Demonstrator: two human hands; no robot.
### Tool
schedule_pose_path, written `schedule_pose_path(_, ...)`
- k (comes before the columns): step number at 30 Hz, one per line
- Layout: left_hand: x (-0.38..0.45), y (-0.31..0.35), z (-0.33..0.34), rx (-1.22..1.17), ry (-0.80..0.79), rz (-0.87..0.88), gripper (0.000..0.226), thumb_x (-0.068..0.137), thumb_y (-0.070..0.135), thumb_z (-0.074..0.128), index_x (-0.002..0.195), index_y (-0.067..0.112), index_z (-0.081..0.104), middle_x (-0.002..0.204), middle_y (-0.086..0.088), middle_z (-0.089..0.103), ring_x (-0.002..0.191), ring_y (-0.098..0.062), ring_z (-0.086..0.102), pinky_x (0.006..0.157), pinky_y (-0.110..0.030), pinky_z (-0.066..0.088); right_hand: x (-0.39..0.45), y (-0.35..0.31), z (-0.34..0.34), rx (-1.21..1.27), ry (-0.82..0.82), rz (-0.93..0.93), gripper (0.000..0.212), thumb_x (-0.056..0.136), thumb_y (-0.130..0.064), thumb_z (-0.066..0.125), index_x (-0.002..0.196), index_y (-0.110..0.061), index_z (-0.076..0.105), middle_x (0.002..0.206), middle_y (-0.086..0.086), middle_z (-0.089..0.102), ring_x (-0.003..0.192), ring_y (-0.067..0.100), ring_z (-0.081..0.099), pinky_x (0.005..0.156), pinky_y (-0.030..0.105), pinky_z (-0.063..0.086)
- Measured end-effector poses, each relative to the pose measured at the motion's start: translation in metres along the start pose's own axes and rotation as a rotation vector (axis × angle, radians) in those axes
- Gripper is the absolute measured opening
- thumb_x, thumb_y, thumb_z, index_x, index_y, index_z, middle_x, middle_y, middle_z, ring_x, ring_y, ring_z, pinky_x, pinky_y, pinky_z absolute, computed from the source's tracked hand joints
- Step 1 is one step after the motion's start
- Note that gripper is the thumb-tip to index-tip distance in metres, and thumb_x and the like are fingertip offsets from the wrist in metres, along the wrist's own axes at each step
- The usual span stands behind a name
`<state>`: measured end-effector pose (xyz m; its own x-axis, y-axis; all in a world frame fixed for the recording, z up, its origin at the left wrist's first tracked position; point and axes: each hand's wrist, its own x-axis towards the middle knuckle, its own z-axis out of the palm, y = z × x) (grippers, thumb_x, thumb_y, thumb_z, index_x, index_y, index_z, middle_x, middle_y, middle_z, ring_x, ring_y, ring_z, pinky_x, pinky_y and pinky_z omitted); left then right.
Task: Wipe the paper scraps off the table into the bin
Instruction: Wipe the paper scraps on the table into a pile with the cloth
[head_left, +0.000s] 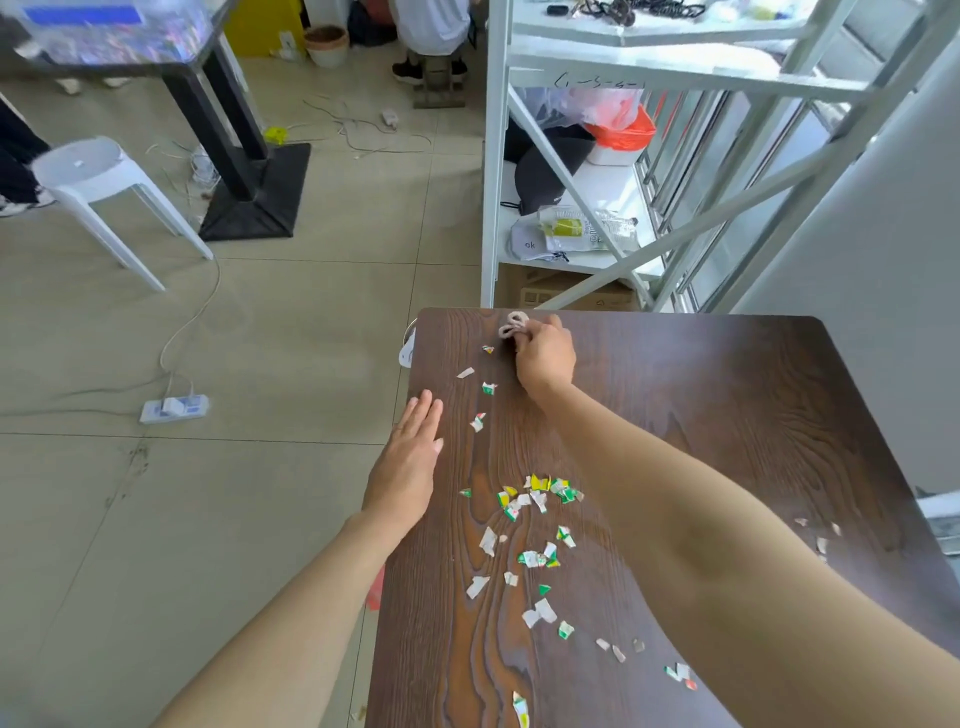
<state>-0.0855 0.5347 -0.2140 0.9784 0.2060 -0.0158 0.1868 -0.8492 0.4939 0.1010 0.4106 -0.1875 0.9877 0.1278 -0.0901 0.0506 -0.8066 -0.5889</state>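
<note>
Several green, yellow and white paper scraps (535, 499) lie scattered along the left half of the dark wooden table (727, 415). My right hand (545, 358) reaches to the table's far edge, its fingers closed on a small whitish rag (511, 325). My left hand (410, 462) lies flat and open at the table's left edge, fingers together, holding nothing. A white rim (408, 348) sticks out below the table's far left corner; I cannot tell whether it is the bin.
A white metal shelf (571, 208) with bags and a box stands just beyond the table. On the tiled floor to the left are a power strip (174, 408) with cables, a white stool (98, 176) and a black table base (254, 192).
</note>
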Motion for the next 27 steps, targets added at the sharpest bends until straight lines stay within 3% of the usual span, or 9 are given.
schedule_pose_path(6, 0.003, -0.003, 0.001, 0.009, -0.001, 0.000, 0.051, 0.102, 0.015, 0.030, 0.150, 0.012, 0.013, 0.161, 0.003, 0.002, 0.147, -0.009, -0.002, 0.113, -0.020, 0.010, -0.029, -0.014, 0.017, -0.127, -0.236, -0.417, 0.022, 0.093, -0.020, 0.048, 0.100, -0.009, 0.066, 0.106, 0.014, 0.059, 0.100, 0.036, 0.051, 0.078, 0.039, 0.040)
schedule_pose_path(9, 0.002, 0.000, 0.000, 0.008, -0.003, -0.003, 0.051, 0.102, 0.014, 0.032, 0.150, 0.009, 0.015, 0.161, 0.000, 0.004, 0.148, -0.012, 0.000, 0.116, -0.023, 0.011, -0.063, -0.004, 0.010, -0.155, -0.310, -0.470, 0.025, 0.092, -0.020, 0.046, 0.104, -0.011, 0.066, 0.106, 0.012, 0.060, 0.100, 0.033, 0.050, 0.082, 0.039, 0.038)
schedule_pose_path(15, 0.001, 0.002, -0.006, 0.010, -0.054, -0.017, 0.053, 0.101, 0.010, 0.032, 0.151, 0.011, 0.013, 0.161, 0.000, 0.001, 0.148, -0.013, -0.002, 0.118, -0.027, 0.011, -0.131, 0.021, -0.012, -0.164, -0.443, -0.544, 0.051, 0.078, -0.034, 0.024, 0.088, -0.008, 0.067, 0.096, 0.008, 0.060, 0.086, 0.026, 0.047, 0.074, 0.035, 0.033)
schedule_pose_path(19, 0.001, 0.007, -0.009, 0.052, -0.077, -0.038, 0.052, 0.102, 0.012, 0.030, 0.151, 0.011, 0.012, 0.161, 0.000, 0.002, 0.148, -0.013, -0.001, 0.117, -0.027, 0.013, -0.171, 0.041, -0.024, -0.173, -0.536, -0.623, 0.051, 0.072, -0.033, 0.019, 0.076, -0.011, 0.065, 0.081, -0.001, 0.052, 0.077, 0.019, 0.036, 0.069, 0.031, 0.024)
schedule_pose_path(23, 0.001, 0.007, -0.013, 0.089, -0.102, -0.037, 0.052, 0.102, 0.013, 0.030, 0.151, 0.010, 0.011, 0.161, -0.002, 0.002, 0.148, -0.015, 0.001, 0.120, -0.032, 0.013, -0.179, 0.043, -0.048, -0.119, -0.605, -0.616, 0.037, 0.074, -0.033, 0.025, 0.060, -0.014, 0.054, 0.072, -0.004, 0.049, 0.071, 0.020, 0.042, 0.071, 0.036, 0.041)
schedule_pose_path(27, 0.003, 0.005, -0.013, 0.132, -0.120, -0.043, 0.052, 0.102, 0.015, 0.030, 0.150, 0.010, 0.011, 0.161, -0.003, 0.002, 0.149, -0.015, 0.001, 0.120, -0.034, 0.014, -0.140, 0.049, -0.083, 0.062, -0.347, -0.309, 0.025, 0.075, -0.030, 0.036, 0.056, -0.023, 0.049, 0.072, -0.002, 0.053, 0.084, 0.025, 0.051, 0.071, 0.035, 0.043)
